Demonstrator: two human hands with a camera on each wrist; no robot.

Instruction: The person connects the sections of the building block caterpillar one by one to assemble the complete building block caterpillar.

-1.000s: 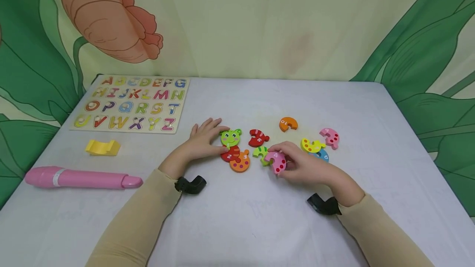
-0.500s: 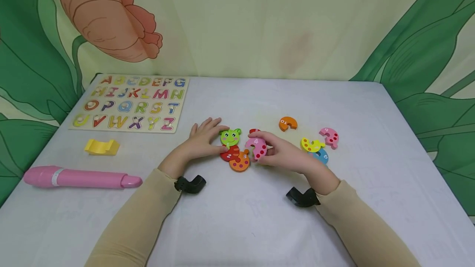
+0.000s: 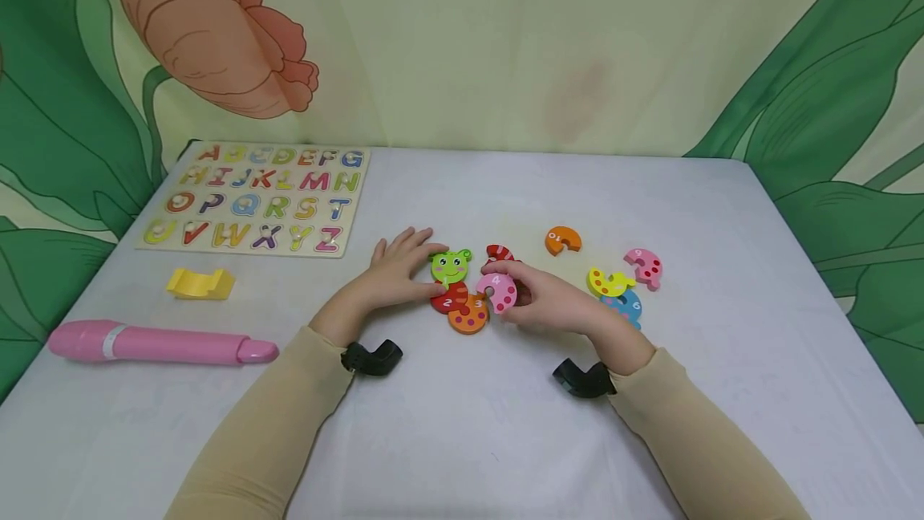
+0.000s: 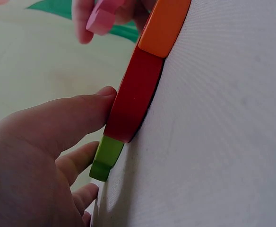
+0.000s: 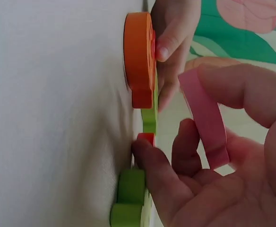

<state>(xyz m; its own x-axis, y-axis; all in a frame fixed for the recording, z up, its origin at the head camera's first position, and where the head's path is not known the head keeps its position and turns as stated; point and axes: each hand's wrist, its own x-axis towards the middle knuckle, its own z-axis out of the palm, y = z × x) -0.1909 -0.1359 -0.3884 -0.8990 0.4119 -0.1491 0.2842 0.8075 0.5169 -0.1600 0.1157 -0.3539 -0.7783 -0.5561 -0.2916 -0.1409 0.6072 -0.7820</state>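
My right hand (image 3: pixel 552 295) pinches a pink spotted puzzle piece marked 4 (image 3: pixel 498 293) between thumb and fingers. The right wrist view shows this pink piece (image 5: pixel 206 120) edge-on, raised off the cloth. Just left of it lies a joined row: a green smiling caterpillar head (image 3: pixel 449 265), a red piece marked 2 (image 3: pixel 451 298) and an orange spotted piece marked 3 (image 3: pixel 469 318). My left hand (image 3: pixel 393 271) has its fingers spread, the thumb touching the red piece (image 4: pixel 135 90) and a fingertip at the green head. A green piece (image 5: pixel 131 187) below the right hand is hidden in the head view.
A red striped piece (image 3: pixel 498 252) lies behind the right fingers. Rightward are orange (image 3: pixel 563 239), yellow (image 3: pixel 609 283), blue (image 3: pixel 625 307) and pink (image 3: pixel 645 267) pieces. An alphabet board (image 3: pixel 249 249), yellow block (image 3: pixel 200 285) and pink stick-shaped toy (image 3: pixel 166 343) lie left.
My right hand has carried the pink piece leftward, from above the green striped piece to beside the orange piece, then barely moved in the last half second. My left hand stays in place.
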